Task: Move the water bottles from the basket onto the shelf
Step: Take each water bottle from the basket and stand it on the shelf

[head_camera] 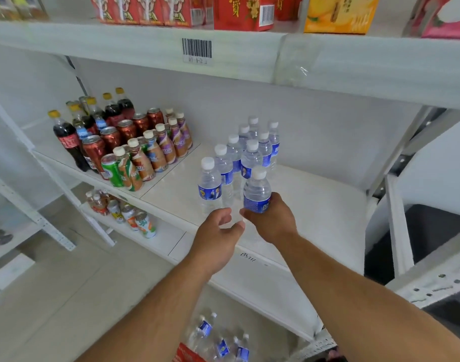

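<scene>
— Both forearms fill the bottom of the view, reaching up toward the shelf (315,205). What's the right hand (272,220) doing?

— Its fingers are wrapped round the lower half of 1 water bottle (257,190), upright, white cap on top, blue label showing just above the knuckles. The bottle's base is hidden by the hand, so I can't tell whether it touches the shelf board.

— And the left hand (218,232)?

— Just to the left of that grip, fingers loosely curled with a gap between thumb and fingers. Something clear seems to sit inside that gap, but it's too blurred to say whether the hand holds it.

— What stands around the held bottle?

— Directly behind it and to its left, the placed water bottles (239,152) stand in 2 rows running back toward the rear wall, about 9 of them, all upright. The nearest one is just left of the held bottle.

— Further out?

— Well to the left, on the same shelf, coffee bottles (155,152), red cans (111,138), 1 green can (111,169) and cola bottles (66,139). Below the grip, close to the forearms, more water bottles (218,340) lie in the red basket (187,354) at the bottom edge.
</scene>
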Available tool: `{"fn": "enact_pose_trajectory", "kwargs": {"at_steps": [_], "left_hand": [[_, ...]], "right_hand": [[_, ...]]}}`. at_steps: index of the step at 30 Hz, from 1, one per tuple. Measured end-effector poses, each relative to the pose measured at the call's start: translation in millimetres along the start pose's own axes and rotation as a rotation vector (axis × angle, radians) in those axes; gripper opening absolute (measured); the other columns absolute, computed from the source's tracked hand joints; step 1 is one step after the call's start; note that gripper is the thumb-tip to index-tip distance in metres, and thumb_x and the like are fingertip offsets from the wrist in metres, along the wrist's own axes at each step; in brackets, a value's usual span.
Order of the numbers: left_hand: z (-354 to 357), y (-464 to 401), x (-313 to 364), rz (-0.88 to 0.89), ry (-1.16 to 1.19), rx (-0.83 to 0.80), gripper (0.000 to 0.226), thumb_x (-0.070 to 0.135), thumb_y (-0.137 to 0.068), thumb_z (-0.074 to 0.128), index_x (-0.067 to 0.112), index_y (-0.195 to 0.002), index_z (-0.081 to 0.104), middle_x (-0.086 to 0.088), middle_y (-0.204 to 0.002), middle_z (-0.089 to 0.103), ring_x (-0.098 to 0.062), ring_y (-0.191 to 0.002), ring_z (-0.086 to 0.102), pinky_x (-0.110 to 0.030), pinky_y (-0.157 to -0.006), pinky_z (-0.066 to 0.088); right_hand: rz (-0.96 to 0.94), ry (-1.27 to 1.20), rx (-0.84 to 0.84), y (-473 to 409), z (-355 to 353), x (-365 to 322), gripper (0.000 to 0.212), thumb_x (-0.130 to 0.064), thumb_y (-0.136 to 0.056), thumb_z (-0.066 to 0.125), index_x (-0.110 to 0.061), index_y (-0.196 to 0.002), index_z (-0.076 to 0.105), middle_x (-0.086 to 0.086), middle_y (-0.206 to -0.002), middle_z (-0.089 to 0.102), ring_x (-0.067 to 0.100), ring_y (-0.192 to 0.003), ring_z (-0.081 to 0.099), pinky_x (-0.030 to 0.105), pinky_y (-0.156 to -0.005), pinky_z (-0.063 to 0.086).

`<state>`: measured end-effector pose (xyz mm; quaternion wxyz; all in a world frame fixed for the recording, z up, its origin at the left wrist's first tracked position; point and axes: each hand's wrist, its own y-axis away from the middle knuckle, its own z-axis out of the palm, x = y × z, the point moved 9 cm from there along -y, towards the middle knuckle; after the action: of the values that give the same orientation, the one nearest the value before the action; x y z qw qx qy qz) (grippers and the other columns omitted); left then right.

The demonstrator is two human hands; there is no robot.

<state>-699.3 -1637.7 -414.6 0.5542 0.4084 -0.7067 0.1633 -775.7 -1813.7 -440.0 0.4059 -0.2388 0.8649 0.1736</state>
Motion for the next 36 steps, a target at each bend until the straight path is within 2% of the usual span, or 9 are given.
{"fn": "enact_pose_trajectory", "kwargs": {"at_steps": [4, 10, 14, 17, 20, 23, 26, 31, 36], "left_hand": [[6, -16, 0, -0.036, 0.006, 0.034, 0.049, 0.039, -0.089, 0.067, 0.034, -0.135, 0.051, 0.015, -0.132, 0.057, -0.005, -0.110, 0.061, -0.040, -0.099, 0.052], [8, -26, -3, -0.068, -0.008, 0.070, 0.047, 0.038, -0.090, 0.068, 0.036, -0.133, 0.051, 0.017, -0.128, 0.056, -0.005, -0.107, 0.060, -0.039, -0.100, 0.052], [6, -27, -8, -0.080, -0.005, 0.090, 0.046, 0.038, -0.090, 0.068, 0.036, -0.133, 0.052, 0.017, -0.128, 0.057, -0.007, -0.109, 0.060, -0.039, -0.100, 0.052], [6, -28, -11, -0.088, 0.000, 0.094, 0.049, 0.040, -0.088, 0.069, 0.036, -0.134, 0.052, 0.016, -0.130, 0.058, -0.008, -0.112, 0.060, -0.040, -0.101, 0.051], [7, -31, -13, -0.095, 0.008, 0.095, 0.048, 0.039, -0.089, 0.069, 0.035, -0.134, 0.052, 0.015, -0.130, 0.058, -0.010, -0.113, 0.060, -0.041, -0.101, 0.052], [8, -34, -14, -0.103, 0.010, 0.093, 0.048, 0.040, -0.089, 0.069, 0.036, -0.134, 0.052, 0.017, -0.130, 0.057, -0.009, -0.112, 0.060, -0.041, -0.100, 0.052], [9, -40, -14, -0.116, -0.009, 0.091, 0.048, 0.040, -0.090, 0.068, 0.037, -0.134, 0.050, 0.019, -0.126, 0.055, -0.009, -0.111, 0.059, -0.041, -0.099, 0.053], [11, -46, -13, -0.129, -0.013, 0.096, 0.047, 0.041, -0.090, 0.067, 0.037, -0.134, 0.051, 0.020, -0.123, 0.054, -0.009, -0.110, 0.059, -0.041, -0.099, 0.053], [12, -46, -16, -0.130, -0.003, 0.091, 0.048, 0.039, -0.091, 0.067, 0.035, -0.136, 0.050, 0.017, -0.128, 0.055, -0.007, -0.107, 0.058, -0.040, -0.100, 0.052]], "right_hand": [[-0.035, 0.004, -0.006, -27, 11, -7, 0.061, -0.052, -0.077, 0.085, -0.024, -0.122, 0.055, -0.005, -0.112, 0.070, 0.024, -0.097, 0.068, 0.039, -0.083, 0.058], [-0.056, -0.055, -0.018, -44, 23, -8, 0.061, -0.047, -0.077, 0.087, -0.024, -0.122, 0.054, -0.004, -0.118, 0.070, 0.024, -0.103, 0.069, 0.034, -0.083, 0.055], [-0.053, -0.067, -0.052, -45, 29, -1, 0.071, -0.050, -0.074, 0.089, -0.024, -0.128, 0.052, -0.003, -0.123, 0.066, 0.024, -0.109, 0.068, 0.037, -0.089, 0.058], [0.012, -0.004, -0.121, -47, 39, 18, 0.074, -0.050, -0.078, 0.087, -0.020, -0.134, 0.049, -0.001, -0.124, 0.062, 0.026, -0.111, 0.067, 0.034, -0.085, 0.056], [0.071, 0.006, -0.163, -49, 48, 33, 0.074, -0.046, -0.084, 0.082, -0.016, -0.142, 0.046, 0.007, -0.134, 0.062, 0.029, -0.115, 0.065, 0.033, -0.085, 0.053], [0.089, -0.032, -0.164, -52, 53, 32, 0.073, -0.042, -0.088, 0.080, -0.015, -0.145, 0.043, 0.008, -0.138, 0.059, 0.029, -0.117, 0.063, 0.030, -0.081, 0.048], [0.096, -0.066, -0.161, -59, 59, 27, 0.070, -0.041, -0.089, 0.080, -0.017, -0.143, 0.043, 0.008, -0.140, 0.059, 0.027, -0.113, 0.063, 0.029, -0.081, 0.049], [0.135, -0.074, -0.164, -70, 66, 20, 0.070, -0.034, -0.093, 0.077, -0.015, -0.148, 0.039, 0.010, -0.146, 0.053, 0.031, -0.124, 0.060, 0.028, -0.081, 0.047], [0.142, -0.088, -0.153, -79, 75, 18, 0.065, -0.033, -0.091, 0.079, -0.016, -0.141, 0.041, 0.009, -0.140, 0.057, 0.031, -0.118, 0.064, 0.037, -0.094, 0.055]]}}
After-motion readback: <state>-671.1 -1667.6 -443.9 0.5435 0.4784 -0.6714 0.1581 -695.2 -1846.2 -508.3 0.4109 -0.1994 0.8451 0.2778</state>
